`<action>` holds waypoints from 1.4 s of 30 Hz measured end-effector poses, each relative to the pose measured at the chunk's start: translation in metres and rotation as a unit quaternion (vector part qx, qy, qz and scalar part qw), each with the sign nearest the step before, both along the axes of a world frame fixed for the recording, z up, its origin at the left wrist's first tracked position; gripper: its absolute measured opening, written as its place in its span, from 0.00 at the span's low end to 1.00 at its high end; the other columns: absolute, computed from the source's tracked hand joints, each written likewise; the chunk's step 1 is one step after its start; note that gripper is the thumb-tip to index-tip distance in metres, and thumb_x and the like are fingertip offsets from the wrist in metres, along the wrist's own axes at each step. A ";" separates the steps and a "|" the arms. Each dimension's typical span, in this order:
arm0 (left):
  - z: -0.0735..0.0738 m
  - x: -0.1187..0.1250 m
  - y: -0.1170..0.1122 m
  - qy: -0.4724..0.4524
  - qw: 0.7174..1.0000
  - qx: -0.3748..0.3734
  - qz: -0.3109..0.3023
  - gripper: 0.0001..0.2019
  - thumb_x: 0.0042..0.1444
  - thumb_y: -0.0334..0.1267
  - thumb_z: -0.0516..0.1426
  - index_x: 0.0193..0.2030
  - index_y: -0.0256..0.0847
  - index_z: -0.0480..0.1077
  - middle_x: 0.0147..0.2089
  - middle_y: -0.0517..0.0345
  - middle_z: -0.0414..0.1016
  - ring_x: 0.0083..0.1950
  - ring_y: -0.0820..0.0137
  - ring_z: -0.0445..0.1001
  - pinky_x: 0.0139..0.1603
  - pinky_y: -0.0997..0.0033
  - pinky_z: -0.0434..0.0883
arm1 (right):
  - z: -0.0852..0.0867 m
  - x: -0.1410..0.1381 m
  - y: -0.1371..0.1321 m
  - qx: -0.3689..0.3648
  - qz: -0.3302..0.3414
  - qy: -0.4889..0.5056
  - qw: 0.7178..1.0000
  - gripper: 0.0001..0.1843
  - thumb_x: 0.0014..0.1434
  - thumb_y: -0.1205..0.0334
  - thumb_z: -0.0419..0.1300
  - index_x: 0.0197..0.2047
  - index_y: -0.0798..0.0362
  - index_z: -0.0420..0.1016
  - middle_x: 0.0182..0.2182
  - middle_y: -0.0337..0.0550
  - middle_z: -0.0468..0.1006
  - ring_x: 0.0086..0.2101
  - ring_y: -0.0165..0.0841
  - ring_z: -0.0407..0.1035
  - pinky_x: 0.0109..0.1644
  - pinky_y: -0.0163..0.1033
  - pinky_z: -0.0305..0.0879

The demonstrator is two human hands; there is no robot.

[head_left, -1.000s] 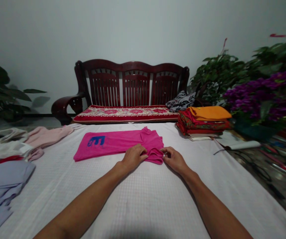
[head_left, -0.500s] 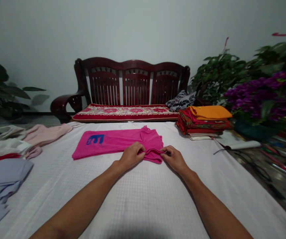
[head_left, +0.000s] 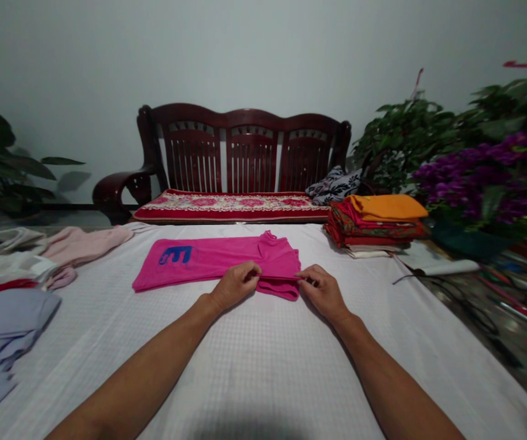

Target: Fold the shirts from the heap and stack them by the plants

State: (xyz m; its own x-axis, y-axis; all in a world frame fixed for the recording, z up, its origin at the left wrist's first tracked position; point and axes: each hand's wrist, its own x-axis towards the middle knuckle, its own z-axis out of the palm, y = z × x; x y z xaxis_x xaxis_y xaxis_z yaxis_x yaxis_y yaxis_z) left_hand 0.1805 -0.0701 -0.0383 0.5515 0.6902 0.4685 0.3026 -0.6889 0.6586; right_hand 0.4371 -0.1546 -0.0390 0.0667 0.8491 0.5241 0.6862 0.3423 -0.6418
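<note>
A bright pink shirt [head_left: 227,255] with a blue printed letter lies folded lengthwise on the white cloth [head_left: 240,360]. My left hand [head_left: 236,286] pinches its near edge, right of the middle. Farther right, my right hand [head_left: 324,292] pinches the same edge by the shirt's right end. Between the two hands the edge runs taut and straight. Below it, a lower layer of pink fabric sticks out toward me. The fingertips partly cover the gripped fabric.
Rumpled clothes, including a lavender garment [head_left: 9,333] and a pink one [head_left: 84,244], lie at the left. A folded stack topped by an orange cloth [head_left: 389,208] stands at the back right. Behind are a wooden bench [head_left: 249,150] and purple flowers [head_left: 488,174].
My left hand has slid slightly left along the shirt's edge. The edge, wavy and slack before, is now stretched straight. My right hand has barely moved.
</note>
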 end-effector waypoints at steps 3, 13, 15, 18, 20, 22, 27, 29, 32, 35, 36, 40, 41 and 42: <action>0.001 -0.003 0.003 0.002 1.000 0.008 -0.001 0.08 0.58 0.30 0.55 0.42 0.41 0.73 0.37 0.60 0.78 0.36 0.72 0.74 0.43 0.73 0.70 | 0.004 -0.002 -0.004 0.017 0.006 -0.031 0.999 0.10 0.60 0.62 0.60 0.42 0.49 0.83 0.32 0.42 0.74 0.34 0.34 0.71 0.38 0.38 0.67; -0.004 -0.010 0.008 0.017 0.999 0.008 -0.040 0.09 0.59 0.29 0.53 0.42 0.41 0.73 0.39 0.60 0.77 0.41 0.71 0.74 0.46 0.72 0.70 | 0.006 -0.006 -0.008 -0.042 0.066 -0.039 0.996 0.11 0.60 0.65 0.59 0.42 0.50 0.83 0.33 0.43 0.79 0.35 0.34 0.73 0.41 0.39 0.68; -0.002 -0.010 0.006 0.031 0.998 0.005 -0.045 0.09 0.58 0.29 0.53 0.42 0.41 0.73 0.39 0.60 0.77 0.40 0.71 0.74 0.44 0.72 0.69 | 0.005 -0.005 -0.007 -0.069 0.063 -0.036 0.995 0.12 0.58 0.65 0.59 0.41 0.50 0.84 0.33 0.43 0.80 0.35 0.35 0.73 0.41 0.39 0.68; 0.004 -0.010 0.002 0.068 0.997 0.011 -0.044 0.08 0.56 0.30 0.55 0.42 0.41 0.72 0.36 0.61 0.75 0.36 0.72 0.72 0.39 0.73 0.68 | 0.005 -0.005 -0.006 -0.106 0.065 -0.041 0.991 0.13 0.56 0.66 0.58 0.40 0.50 0.84 0.34 0.43 0.80 0.35 0.34 0.74 0.41 0.38 0.68; 0.007 -0.008 -0.002 0.090 0.995 0.029 -0.039 0.08 0.55 0.32 0.58 0.43 0.41 0.72 0.36 0.61 0.74 0.35 0.71 0.70 0.38 0.73 0.67 | 0.007 -0.006 -0.007 -0.120 0.071 -0.040 0.989 0.13 0.56 0.65 0.58 0.40 0.50 0.84 0.34 0.43 0.80 0.35 0.34 0.74 0.41 0.38 0.68; 0.010 -0.006 -0.006 0.112 0.992 0.052 -0.031 0.11 0.53 0.35 0.61 0.44 0.41 0.72 0.37 0.60 0.74 0.35 0.70 0.70 0.38 0.72 0.67 | 0.010 -0.007 -0.008 -0.134 0.073 -0.050 0.987 0.12 0.56 0.63 0.60 0.41 0.49 0.84 0.35 0.43 0.81 0.35 0.34 0.73 0.40 0.38 0.68; 0.007 0.004 -0.012 0.155 0.983 0.094 0.022 0.08 0.55 0.33 0.59 0.42 0.42 0.73 0.38 0.57 0.75 0.39 0.66 0.72 0.43 0.69 0.68 | 0.014 -0.009 -0.010 -0.149 0.040 -0.129 0.980 0.15 0.52 0.59 0.66 0.45 0.46 0.82 0.37 0.39 0.80 0.34 0.33 0.71 0.37 0.36 0.65; 0.005 0.009 -0.013 0.167 0.980 0.100 0.043 0.06 0.56 0.31 0.57 0.40 0.42 0.73 0.37 0.55 0.76 0.41 0.65 0.73 0.44 0.68 0.68 | 0.011 -0.010 -0.010 -0.144 0.026 -0.140 0.979 0.15 0.53 0.61 0.64 0.45 0.47 0.82 0.38 0.40 0.80 0.34 0.33 0.72 0.37 0.36 0.65; 0.003 0.012 -0.013 0.164 0.981 0.088 0.059 0.07 0.57 0.29 0.55 0.40 0.42 0.73 0.38 0.54 0.77 0.42 0.64 0.75 0.45 0.67 0.68 | 0.006 -0.009 -0.007 -0.144 0.013 -0.124 0.982 0.14 0.57 0.63 0.59 0.45 0.48 0.82 0.39 0.41 0.81 0.35 0.34 0.73 0.39 0.37 0.66; 0.003 0.013 -0.010 0.125 0.990 0.048 0.052 0.09 0.58 0.29 0.53 0.42 0.43 0.72 0.40 0.56 0.78 0.42 0.65 0.75 0.45 0.68 0.69 | -0.001 -0.008 -0.003 -0.150 0.001 -0.077 0.986 0.15 0.58 0.63 0.56 0.45 0.48 0.82 0.38 0.42 0.83 0.37 0.36 0.75 0.41 0.39 0.67; 0.003 0.012 -0.008 0.110 0.992 0.029 0.046 0.09 0.59 0.30 0.53 0.43 0.43 0.71 0.40 0.57 0.78 0.42 0.66 0.75 0.44 0.68 0.69 | -0.002 -0.007 -0.002 -0.152 -0.005 -0.064 0.986 0.15 0.58 0.64 0.56 0.45 0.48 0.81 0.37 0.41 0.83 0.36 0.36 0.75 0.40 0.39 0.67; 0.002 0.009 0.000 0.066 0.997 -0.040 0.018 0.10 0.60 0.33 0.52 0.47 0.44 0.69 0.39 0.60 0.77 0.40 0.67 0.74 0.44 0.69 0.69 | -0.005 -0.008 -0.001 -0.155 -0.027 -0.053 0.986 0.14 0.58 0.62 0.56 0.45 0.49 0.80 0.34 0.40 0.82 0.34 0.36 0.75 0.38 0.38 0.67; 0.002 0.008 0.002 0.060 0.997 -0.050 0.011 0.10 0.60 0.34 0.52 0.47 0.44 0.69 0.39 0.60 0.76 0.40 0.68 0.74 0.44 0.69 0.69 | -0.004 -0.009 -0.002 -0.144 -0.030 -0.064 0.987 0.14 0.59 0.62 0.56 0.46 0.49 0.80 0.35 0.40 0.81 0.34 0.36 0.74 0.38 0.38 0.67; 0.002 0.007 0.004 0.056 0.997 -0.057 0.004 0.10 0.61 0.34 0.52 0.47 0.44 0.68 0.38 0.60 0.76 0.39 0.68 0.73 0.44 0.69 0.69 | -0.001 -0.011 -0.003 -0.125 -0.033 -0.080 0.988 0.15 0.59 0.62 0.56 0.47 0.48 0.79 0.36 0.41 0.81 0.35 0.36 0.74 0.39 0.38 0.67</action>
State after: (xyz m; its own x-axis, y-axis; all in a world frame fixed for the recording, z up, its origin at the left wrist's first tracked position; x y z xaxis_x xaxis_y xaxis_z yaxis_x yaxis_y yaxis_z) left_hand 0.1876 -0.0662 -0.0365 0.5900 0.7401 0.3227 0.3839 -0.6088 0.6942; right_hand 0.4265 -0.1578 -0.0402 0.0590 0.9503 0.3057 0.8008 0.1378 -0.5829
